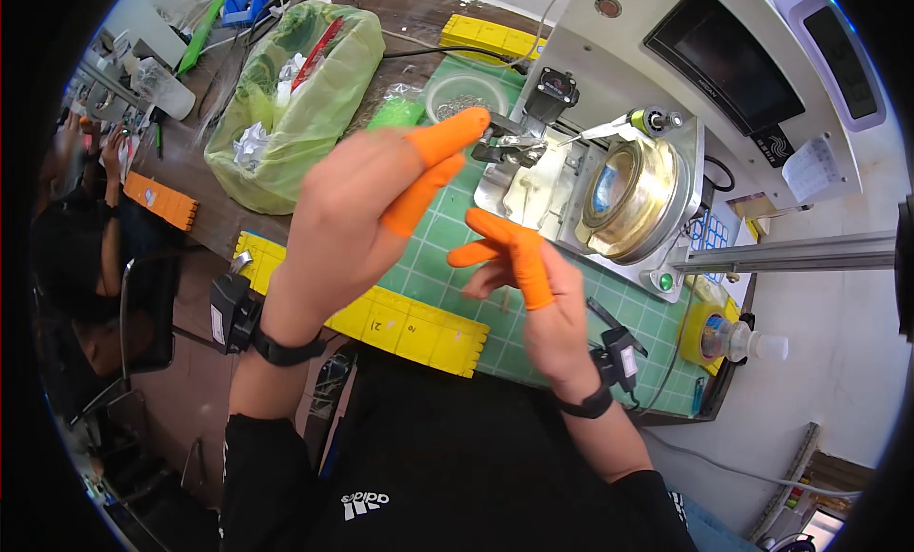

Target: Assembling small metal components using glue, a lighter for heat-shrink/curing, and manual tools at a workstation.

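Beside the silver metal clamp (519, 152) on the white machine's (609, 61) left, our left hand's (352, 195) narrow-set orange-covered fingers (452, 140) could get pinched if it snaps — we cannot tell whether they, or our right hand's (547, 290), grip anything.

This looks like a workshop for small-parts assembly. A bench-top machine (614, 66) with a screen (728, 61) and a round glowing bowl (633, 200) stands on a green gridded mat (447, 233). Around it are a tub (466, 80) of tiny metal pieces and yellow strips (409, 331). Orange finger cots (533, 271) are worn here, and a co-worker (71, 257) sits at the left.
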`<state>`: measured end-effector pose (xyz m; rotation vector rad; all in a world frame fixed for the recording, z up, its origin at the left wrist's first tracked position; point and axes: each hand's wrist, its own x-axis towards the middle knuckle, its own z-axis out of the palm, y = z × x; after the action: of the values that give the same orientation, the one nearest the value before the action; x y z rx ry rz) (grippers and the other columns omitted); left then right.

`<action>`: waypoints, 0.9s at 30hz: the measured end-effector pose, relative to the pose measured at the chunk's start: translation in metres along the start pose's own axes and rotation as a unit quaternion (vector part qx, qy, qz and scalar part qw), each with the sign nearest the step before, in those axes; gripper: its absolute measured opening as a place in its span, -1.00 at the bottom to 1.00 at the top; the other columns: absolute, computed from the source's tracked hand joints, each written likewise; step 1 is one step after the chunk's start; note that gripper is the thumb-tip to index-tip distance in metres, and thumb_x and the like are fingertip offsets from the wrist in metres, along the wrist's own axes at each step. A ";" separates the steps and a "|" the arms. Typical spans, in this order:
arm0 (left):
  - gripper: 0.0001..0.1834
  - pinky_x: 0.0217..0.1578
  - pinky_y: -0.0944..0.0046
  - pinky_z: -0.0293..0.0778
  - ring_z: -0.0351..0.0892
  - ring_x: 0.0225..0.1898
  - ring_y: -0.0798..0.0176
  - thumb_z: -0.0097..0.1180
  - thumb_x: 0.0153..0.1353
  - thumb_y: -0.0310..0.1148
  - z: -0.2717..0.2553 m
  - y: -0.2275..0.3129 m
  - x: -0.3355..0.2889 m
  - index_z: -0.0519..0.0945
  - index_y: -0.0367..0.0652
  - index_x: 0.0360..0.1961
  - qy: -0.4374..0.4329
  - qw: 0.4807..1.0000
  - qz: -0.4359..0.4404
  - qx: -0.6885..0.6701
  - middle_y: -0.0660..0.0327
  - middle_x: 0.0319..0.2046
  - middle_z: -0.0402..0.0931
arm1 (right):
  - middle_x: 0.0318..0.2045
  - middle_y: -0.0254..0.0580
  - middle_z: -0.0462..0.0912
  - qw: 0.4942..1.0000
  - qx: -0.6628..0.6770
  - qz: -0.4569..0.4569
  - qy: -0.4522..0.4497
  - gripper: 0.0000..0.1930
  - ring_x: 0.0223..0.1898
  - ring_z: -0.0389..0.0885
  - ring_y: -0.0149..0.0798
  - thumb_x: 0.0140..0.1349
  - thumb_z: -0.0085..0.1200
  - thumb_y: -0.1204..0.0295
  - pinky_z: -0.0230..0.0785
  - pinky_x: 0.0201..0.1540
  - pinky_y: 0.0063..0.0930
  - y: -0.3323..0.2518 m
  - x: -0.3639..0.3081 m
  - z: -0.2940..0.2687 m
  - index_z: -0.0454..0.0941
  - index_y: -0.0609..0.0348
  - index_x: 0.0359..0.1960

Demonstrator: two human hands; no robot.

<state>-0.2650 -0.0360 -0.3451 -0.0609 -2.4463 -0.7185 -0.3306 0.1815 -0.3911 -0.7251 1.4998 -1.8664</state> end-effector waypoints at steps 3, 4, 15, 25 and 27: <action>-0.65 -0.02 0.10 0.57 0.69 -0.02 -0.01 0.23 0.40 -0.40 0.013 -0.011 0.028 0.71 -0.22 0.17 -0.015 0.990 0.105 0.094 0.04 0.19 0.67 | -0.05 -0.22 0.67 0.999 0.003 -0.012 0.048 -0.53 -0.26 0.61 -0.46 0.72 -0.23 0.22 0.46 -0.09 -0.54 0.011 0.009 0.009 0.42 0.28 0.43; -0.65 -0.02 0.10 0.57 0.69 -0.02 -0.01 0.23 0.40 -0.40 0.016 -0.016 0.034 0.71 -0.22 0.17 -0.015 0.990 0.106 0.092 0.04 0.19 0.67 | -0.11 -0.30 0.56 0.996 0.011 -0.024 0.085 -0.54 -0.29 0.51 -0.50 0.71 -0.21 0.22 0.40 -0.11 -0.55 0.016 0.014 0.011 0.34 0.23 0.45; -0.64 -0.09 0.08 0.56 0.60 -0.12 -0.05 0.26 0.30 -0.42 0.033 -0.037 0.049 0.70 -0.31 0.10 -0.025 0.994 0.105 -0.031 -0.02 -0.03 0.57 | -0.07 -0.36 0.45 0.956 0.069 -0.114 0.260 -0.77 -0.18 0.33 -0.44 0.68 -0.12 0.32 0.28 0.01 -0.46 0.038 0.064 -0.004 0.39 0.11 0.21; -0.48 -0.07 0.05 0.54 0.59 -0.04 -0.11 0.23 0.17 -0.53 0.075 -0.039 0.044 0.51 -0.35 0.20 -0.142 0.976 0.102 0.134 -0.06 0.00 0.49 | -0.02 -0.31 0.40 0.951 0.038 -0.165 0.257 -0.84 0.00 0.33 -0.45 0.62 -0.16 0.55 0.20 0.17 -0.52 0.042 0.069 -0.005 0.34 0.17 0.14; -0.46 -0.07 0.09 0.53 0.58 -0.06 -0.08 0.20 0.15 -0.56 0.078 -0.040 0.042 0.52 -0.34 0.21 -0.138 0.983 0.082 0.088 -0.05 -0.02 0.47 | -0.02 -0.30 0.40 0.953 0.004 -0.176 0.245 -0.84 -0.01 0.33 -0.45 0.61 -0.15 0.54 0.20 0.17 -0.52 0.041 0.070 -0.005 0.33 0.18 0.14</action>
<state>-0.3487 -0.0355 -0.3942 -0.3082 -2.7185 -0.4443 -0.3747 0.1257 -0.4297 -0.5761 1.7449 -2.4577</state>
